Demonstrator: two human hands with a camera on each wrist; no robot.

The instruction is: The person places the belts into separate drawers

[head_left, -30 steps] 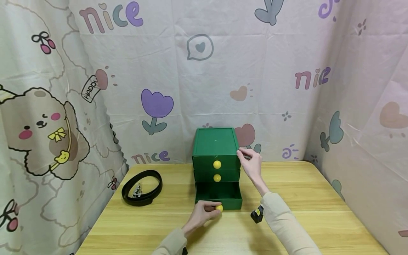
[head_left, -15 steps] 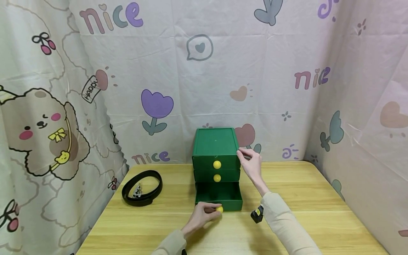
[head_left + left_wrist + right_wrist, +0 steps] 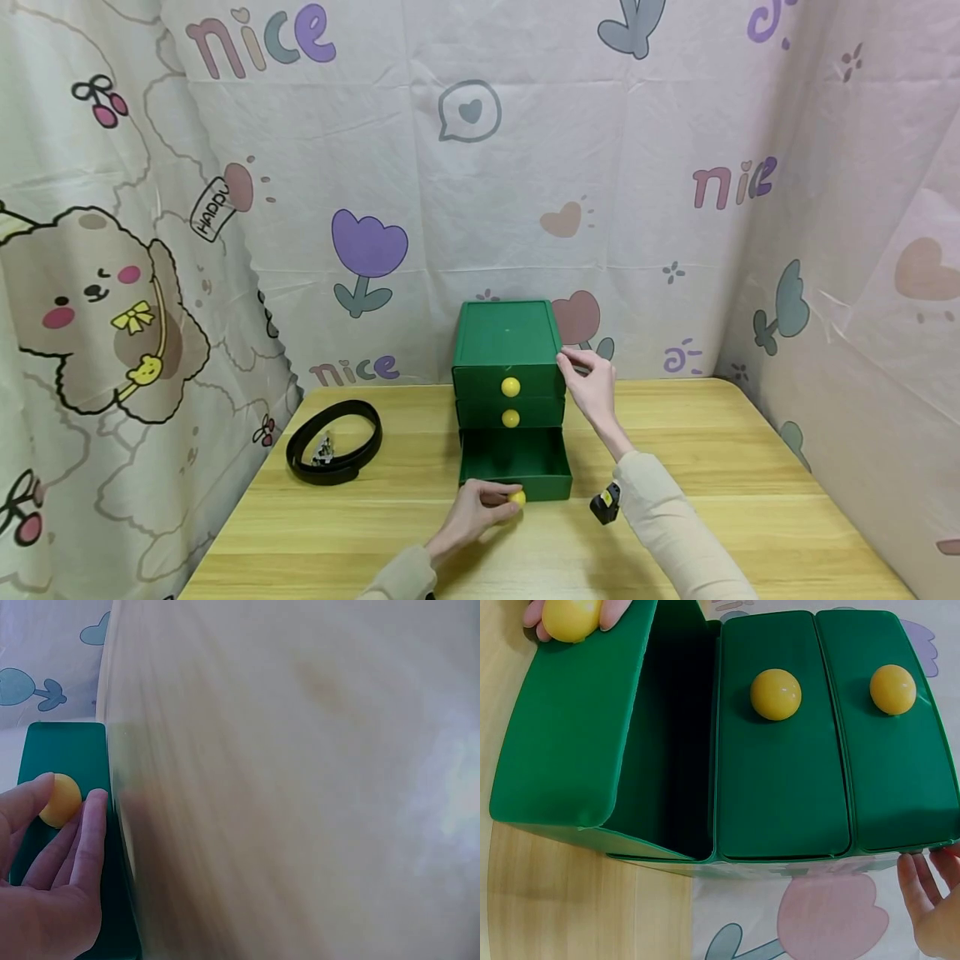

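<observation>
A green drawer cabinet (image 3: 510, 333) with round yellow knobs stands at the back of the table, its bottom drawer (image 3: 551, 487) pulled out. My left hand (image 3: 474, 515) pinches the bottom drawer's yellow knob (image 3: 63, 801) between thumb and fingers. Up at the cabinet's right side, my right hand (image 3: 591, 385) touches the top corner with its fingertips; the right wrist view shows those fingers (image 3: 915, 889) at the side edge. The middle knob (image 3: 775, 694) and top knob (image 3: 892, 689) sit on closed drawers. Inside the bottom drawer, the visible part holds nothing.
A coiled black belt (image 3: 296, 450) lies on the left of the wooden table (image 3: 697, 467), with a small silvery object (image 3: 323, 451) inside its loop. Printed curtains (image 3: 480, 192) hang behind the table and at both sides.
The bottom drawer has slid a little farther out toward me, with my left hand moving along on its knob. My right hand has stayed at the cabinet's side.
</observation>
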